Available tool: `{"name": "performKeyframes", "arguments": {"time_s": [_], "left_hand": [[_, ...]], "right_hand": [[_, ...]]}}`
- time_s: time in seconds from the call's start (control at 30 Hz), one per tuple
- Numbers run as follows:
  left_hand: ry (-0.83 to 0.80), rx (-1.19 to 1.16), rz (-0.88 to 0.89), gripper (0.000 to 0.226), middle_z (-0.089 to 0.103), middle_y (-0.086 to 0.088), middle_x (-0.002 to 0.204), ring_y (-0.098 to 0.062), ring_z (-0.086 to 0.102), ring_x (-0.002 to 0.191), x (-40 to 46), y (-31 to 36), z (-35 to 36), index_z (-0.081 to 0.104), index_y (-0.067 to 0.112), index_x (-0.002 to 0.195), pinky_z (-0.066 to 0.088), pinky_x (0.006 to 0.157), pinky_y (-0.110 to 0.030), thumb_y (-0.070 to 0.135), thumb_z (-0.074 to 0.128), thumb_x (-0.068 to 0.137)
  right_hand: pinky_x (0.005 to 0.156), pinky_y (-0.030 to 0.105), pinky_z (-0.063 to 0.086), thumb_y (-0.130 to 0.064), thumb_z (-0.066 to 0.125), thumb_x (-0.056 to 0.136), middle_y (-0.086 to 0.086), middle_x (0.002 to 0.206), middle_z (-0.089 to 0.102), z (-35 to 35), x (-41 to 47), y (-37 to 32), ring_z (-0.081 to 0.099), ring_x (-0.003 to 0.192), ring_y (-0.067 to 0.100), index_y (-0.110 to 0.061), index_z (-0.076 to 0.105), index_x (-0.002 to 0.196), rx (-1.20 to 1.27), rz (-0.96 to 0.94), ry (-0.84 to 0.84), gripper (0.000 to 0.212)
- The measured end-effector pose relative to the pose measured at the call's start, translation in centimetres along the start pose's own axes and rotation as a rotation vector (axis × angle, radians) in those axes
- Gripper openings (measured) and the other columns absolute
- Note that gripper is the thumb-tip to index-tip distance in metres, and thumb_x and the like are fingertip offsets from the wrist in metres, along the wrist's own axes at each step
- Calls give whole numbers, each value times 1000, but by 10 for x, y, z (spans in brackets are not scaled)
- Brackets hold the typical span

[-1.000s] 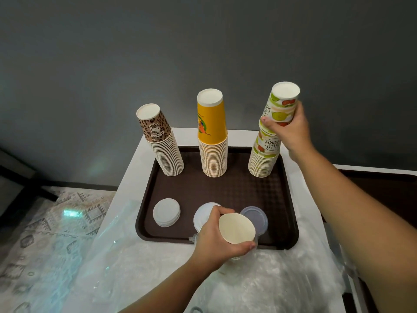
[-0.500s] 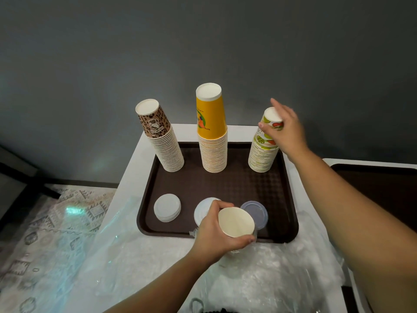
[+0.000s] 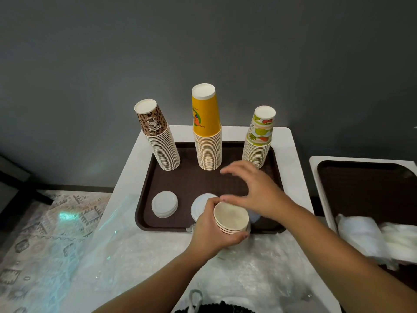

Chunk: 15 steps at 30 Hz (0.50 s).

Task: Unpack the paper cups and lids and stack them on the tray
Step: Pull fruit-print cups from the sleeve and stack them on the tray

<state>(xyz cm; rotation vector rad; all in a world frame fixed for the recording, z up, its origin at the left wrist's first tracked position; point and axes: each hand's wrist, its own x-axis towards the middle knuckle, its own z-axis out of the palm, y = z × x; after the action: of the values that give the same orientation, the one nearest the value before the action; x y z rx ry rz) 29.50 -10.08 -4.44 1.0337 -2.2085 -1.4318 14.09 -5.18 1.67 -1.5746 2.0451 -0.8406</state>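
At the near edge of the tray [image 3: 144, 206], a short stack of nested cups [image 3: 231, 219] sits in the left hand [image 3: 213, 231], whose fingers curl around its wall. The stack's long axis tilts toward the camera, open mouths facing up and back. Just beyond it hovers the right hand [image 3: 257, 190], fingers spread wide and holding nothing, thumb nearly at the top rim. It is the nearer free hand, so peeling off cups likely falls to it. Farther back stands the fruit-print stack [image 3: 258, 141], beside the yellow stack [image 3: 206, 132].

Both forearms are bare to the frame edge, and the left hand [image 3: 212, 231] and right hand [image 3: 259, 193] wear nothing.
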Motion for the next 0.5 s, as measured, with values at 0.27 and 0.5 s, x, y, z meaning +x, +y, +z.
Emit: {"name": "performKeyframes", "arguments": {"time_s": [0.27, 0.5], "left_hand": [[-49, 15, -46, 77, 58, 17, 94, 8, 56, 83, 2, -3, -2, 38, 30, 110, 40, 62, -4, 40, 80, 46], [-36, -41, -48, 70, 62, 10, 98, 8, 59, 86, 1, -4, -2, 44, 22, 108, 45, 65, -7, 30, 90, 56]], "right_hand": [[95, 25, 40, -54, 75, 70, -10, 129, 42, 18, -18, -5, 43, 118, 9, -36, 39, 136, -172, 82, -327, 78], [90, 21, 39, -45, 76, 71, -10, 119, 42, -5, -13, -6, 45, 108, 5, -42, 46, 130, -63, 60, -216, 66]]}}
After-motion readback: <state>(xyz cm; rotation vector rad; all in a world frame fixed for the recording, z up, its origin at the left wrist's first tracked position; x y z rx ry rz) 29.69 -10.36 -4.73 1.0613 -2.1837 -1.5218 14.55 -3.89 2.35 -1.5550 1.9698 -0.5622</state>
